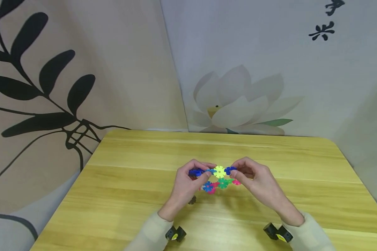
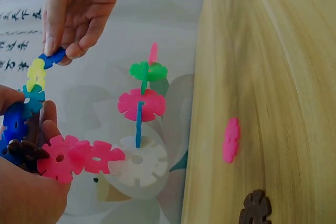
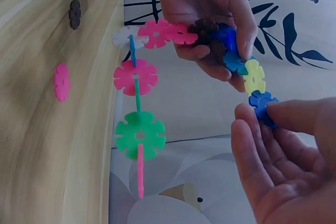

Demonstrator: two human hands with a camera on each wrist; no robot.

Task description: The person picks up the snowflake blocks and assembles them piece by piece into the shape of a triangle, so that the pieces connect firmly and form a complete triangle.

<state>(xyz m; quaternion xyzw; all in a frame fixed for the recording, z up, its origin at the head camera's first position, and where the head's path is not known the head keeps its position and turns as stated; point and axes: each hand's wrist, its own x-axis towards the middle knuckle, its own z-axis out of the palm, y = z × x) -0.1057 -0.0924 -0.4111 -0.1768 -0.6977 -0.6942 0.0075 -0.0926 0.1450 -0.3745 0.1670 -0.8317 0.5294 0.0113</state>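
Note:
A chain of plastic snowflake discs hangs between both hands above the table. My left hand (image 1: 188, 181) grips it around a light blue disc (image 2: 33, 99) and dark blue discs (image 2: 14, 121), with dark brown ones (image 3: 205, 27) partly hidden by the fingers. Between finger and thumb, my right hand (image 1: 262, 183) pinches a dark blue disc (image 3: 262, 106) at the edge of a yellow disc (image 1: 220, 171); how deep they interlock I cannot tell. From the left hand the other end runs through pink discs (image 2: 60, 158) and a white disc (image 2: 139, 161) to a green disc (image 3: 140, 135) and a pink one.
Below the hands, a loose brown disc (image 1: 192, 200) lies on the wooden table (image 1: 128, 195). A loose pink disc (image 2: 231, 140) lies near it. A printed wall (image 1: 138, 69) stands behind the table's far edge.

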